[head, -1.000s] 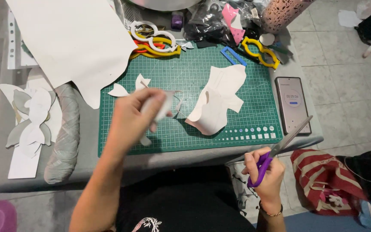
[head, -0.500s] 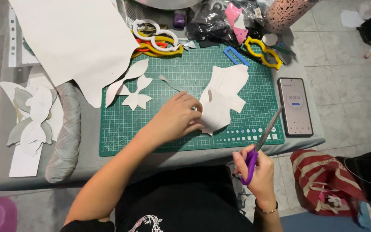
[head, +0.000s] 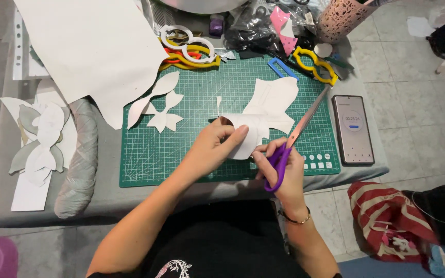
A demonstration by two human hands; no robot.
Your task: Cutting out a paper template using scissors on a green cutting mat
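- The white paper cutout [head: 263, 116] is seen near the middle of the green cutting mat [head: 145, 159], lying flat on its grid.
- Its lower left edge is pinched by the left hand [head: 215, 146], thumb on top and fingers curled beneath.
- Purple-handled scissors [head: 292, 144] are gripped by the right hand [head: 284, 172], fingers closed through the loops; the blades are pointed toward 1 o'clock along the cutout's right edge. Whether the blades are parted cannot be told.
- Smaller white bow-shaped pieces [head: 160, 105] are laid on the mat at 10 o'clock from the left hand.
- A phone [head: 354, 128] is set just off the mat at 3 o'clock.
- A large white sheet [head: 88, 46] is spread at 11 o'clock, overlapping the mat's corner.
- Yellow and white templates [head: 189, 49] are stacked at 12 o'clock.
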